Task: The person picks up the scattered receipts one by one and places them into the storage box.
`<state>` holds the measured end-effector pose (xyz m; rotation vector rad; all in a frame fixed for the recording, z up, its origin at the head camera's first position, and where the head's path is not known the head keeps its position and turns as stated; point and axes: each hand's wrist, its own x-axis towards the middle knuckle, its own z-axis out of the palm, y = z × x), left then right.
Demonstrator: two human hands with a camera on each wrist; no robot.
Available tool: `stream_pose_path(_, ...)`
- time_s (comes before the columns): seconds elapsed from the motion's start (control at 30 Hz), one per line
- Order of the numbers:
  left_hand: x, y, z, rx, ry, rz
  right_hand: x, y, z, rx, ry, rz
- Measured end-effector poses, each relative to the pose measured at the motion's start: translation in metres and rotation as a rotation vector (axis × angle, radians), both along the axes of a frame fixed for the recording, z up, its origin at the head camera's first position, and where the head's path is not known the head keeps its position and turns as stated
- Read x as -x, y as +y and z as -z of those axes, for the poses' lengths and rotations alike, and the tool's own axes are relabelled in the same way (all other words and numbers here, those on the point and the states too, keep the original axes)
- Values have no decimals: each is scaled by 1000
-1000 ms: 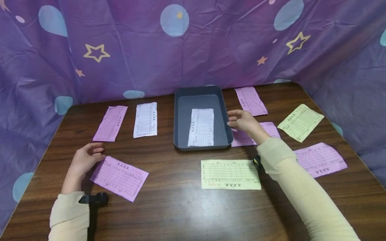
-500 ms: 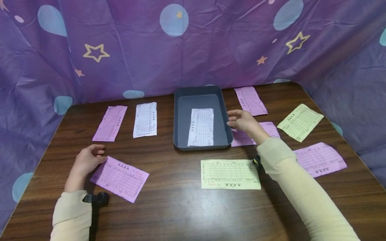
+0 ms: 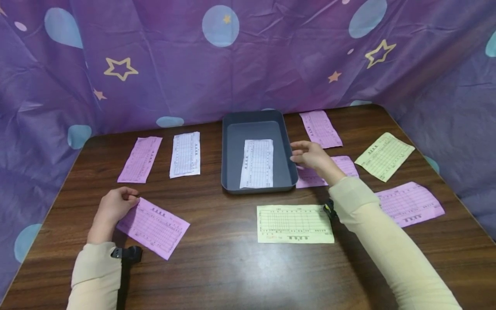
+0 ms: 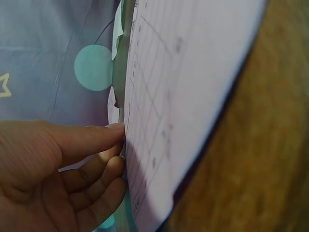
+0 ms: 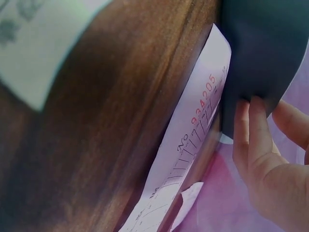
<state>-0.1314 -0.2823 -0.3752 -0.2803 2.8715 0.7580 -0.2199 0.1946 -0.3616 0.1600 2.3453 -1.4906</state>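
In the head view, my left hand (image 3: pixel 116 206) pinches the upper left corner of a pink printed slip (image 3: pixel 155 228) at the front left. The left wrist view shows the thumb (image 4: pixel 91 141) at the slip's edge, the other fingers curled below. A dark grey rectangular tray (image 3: pixel 248 117) stands at the back middle, with one white slip (image 3: pixel 257 163) lying in it. My right hand (image 3: pixel 315 159) touches the tray's right wall with extended fingertips. Under that hand, partly hidden, lies a pink slip (image 3: pixel 345 165); its red number shows in the right wrist view.
Left of the tray lie a white slip (image 3: pixel 185 155) and a pink slip (image 3: pixel 140 160). A yellow-green slip (image 3: pixel 294 224) is in front of it. More pink slips (image 3: pixel 320 129) and another yellow-green slip (image 3: pixel 385 156) are on the right. A purple curtain (image 3: pixel 174 64) hangs behind the wooden table (image 3: pixel 217 271).
My left hand has moved slightly right, its fingers closing on the pink slip's corner, which has shifted a little. The right hand stays at the tray's wall.
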Motion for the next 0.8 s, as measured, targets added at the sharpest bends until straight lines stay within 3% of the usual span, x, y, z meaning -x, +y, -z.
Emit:
stream_pose_path(0.2, 0, -1, -1, -2, -38, 41, 1, -1, 0, -12, -6, -1)
stream_pose_path(0.43, 0, 0, -1, -10, -30, 79, 1, -1, -1, 0, -10, 0)
stream_pose_path(0.8, 4, 4, 0, -30, -31, 75, 0, 0, -1, 15, 5, -7)
